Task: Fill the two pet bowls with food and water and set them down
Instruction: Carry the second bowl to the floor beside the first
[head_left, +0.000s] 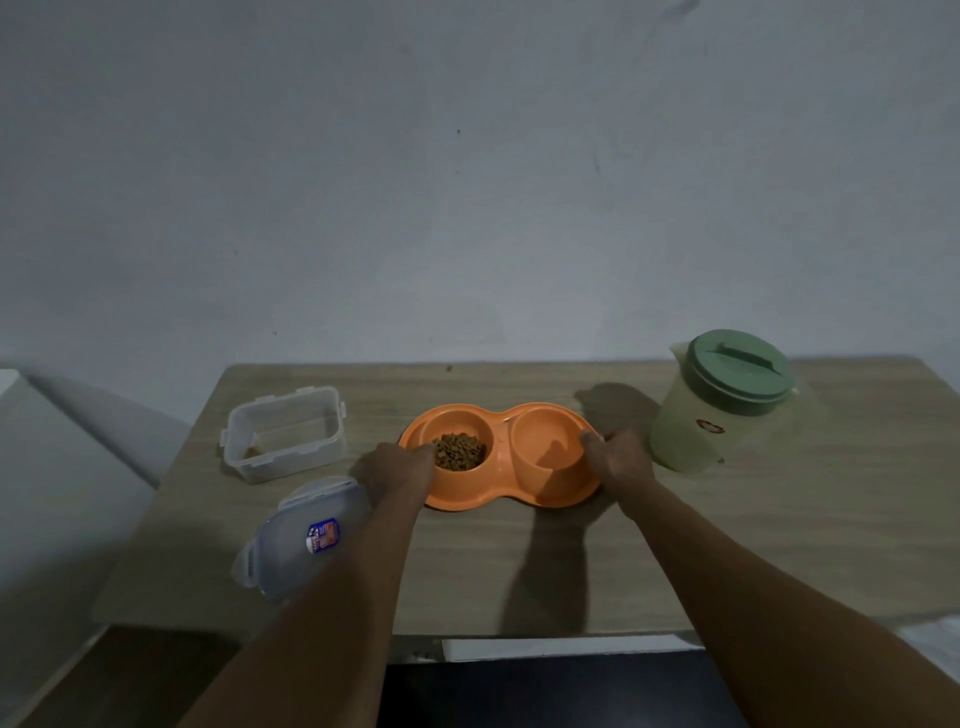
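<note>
An orange double pet bowl (501, 457) sits in the middle of the wooden table. Its left bowl holds brown kibble (460, 451); I cannot tell whether its right bowl (545, 441) holds water. My left hand (400, 467) grips the dish's left end and my right hand (615, 460) grips its right end. A pale jug with a green lid (722, 402) stands upright to the right. A clear food container (285, 434) stands at the left, nearly empty, with its clear lid (301, 535) lying nearer the front edge.
The wooden table (779, 545) stands against a plain grey wall. Its left edge runs close to the lid, and a white surface (52, 493) lies beyond it. A dark floor area shows below the table's front edge.
</note>
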